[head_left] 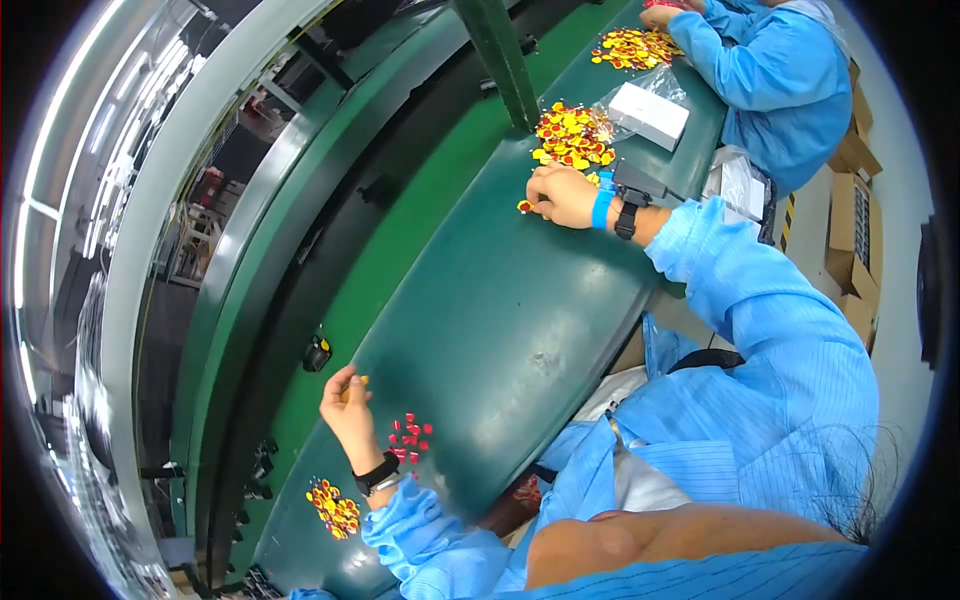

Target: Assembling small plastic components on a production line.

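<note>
My left hand (346,408) is raised over the green work surface, thumb and fingers pinched on a small yellow piece (363,380). Beside that wrist lie several small red pieces (410,436), and a small heap of yellow-and-red pieces (333,509) sits nearer the lower left. Farther off, my right hand (565,196) is curled low at the near edge of a large pile of yellow-and-red pieces (574,135). A small red-and-yellow piece (524,207) shows at its fingertips; the palm side is hidden.
A white box (650,115) with clear plastic stands past the pile. A co-worker in blue (775,80) handles another pile (635,48) at the far end. A green post (497,60) rises beside the green conveyor belt (420,215). A black-and-yellow object (317,353) lies on the belt.
</note>
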The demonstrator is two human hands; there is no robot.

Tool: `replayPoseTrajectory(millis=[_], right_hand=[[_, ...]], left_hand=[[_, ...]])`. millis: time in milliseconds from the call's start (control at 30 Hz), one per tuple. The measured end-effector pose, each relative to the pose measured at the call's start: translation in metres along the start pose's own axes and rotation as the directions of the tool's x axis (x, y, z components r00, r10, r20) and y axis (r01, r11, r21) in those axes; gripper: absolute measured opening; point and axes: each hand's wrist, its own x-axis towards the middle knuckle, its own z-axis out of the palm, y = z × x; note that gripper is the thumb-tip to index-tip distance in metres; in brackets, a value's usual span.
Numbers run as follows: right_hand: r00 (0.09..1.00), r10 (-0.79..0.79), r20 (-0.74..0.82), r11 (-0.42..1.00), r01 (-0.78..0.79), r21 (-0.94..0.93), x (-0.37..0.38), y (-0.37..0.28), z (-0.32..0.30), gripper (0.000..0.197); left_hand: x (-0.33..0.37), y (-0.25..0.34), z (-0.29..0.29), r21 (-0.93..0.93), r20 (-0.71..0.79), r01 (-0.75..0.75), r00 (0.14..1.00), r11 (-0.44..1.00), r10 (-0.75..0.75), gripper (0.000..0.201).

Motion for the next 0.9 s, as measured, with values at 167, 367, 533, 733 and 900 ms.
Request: replayPoseTrajectory(millis=[167,367,533,733,900], right_hand=[[0.971,0.004,-0.239,0.932,0.083,0.352,-0.017,-0.05,-0.01,0.009],[0.985,0.011,-0.175,0.912,0.062,0.406,-0.031,-0.087,0.009,0.007],[0.987,-0.117,-0.112,0.92,0.151,0.363,-0.056,-0.115,0.019,0.006],[0.983,-0.152,-0.108,0.857,0.185,0.481,-0.075,-0.132,0.028,0.005],[0.993,-0.099,-0.064,0.783,0.117,0.611,-0.081,-0.14,0.026,0.007]], left_hand=[[-0.052,0.042,0.049,-0.183,0.281,-0.009,0.958,0.983,0.061,0.016],[-0.085,0.057,0.111,-0.329,0.426,0.099,0.903,0.939,0.054,0.016],[-0.092,0.055,0.145,-0.363,0.442,0.201,0.897,0.91,-0.021,0.017],[-0.098,0.042,0.155,-0.501,0.322,0.341,0.927,0.795,-0.195,0.016],[-0.11,0.034,0.151,-0.563,0.288,0.336,0.936,0.755,-0.202,0.013]])
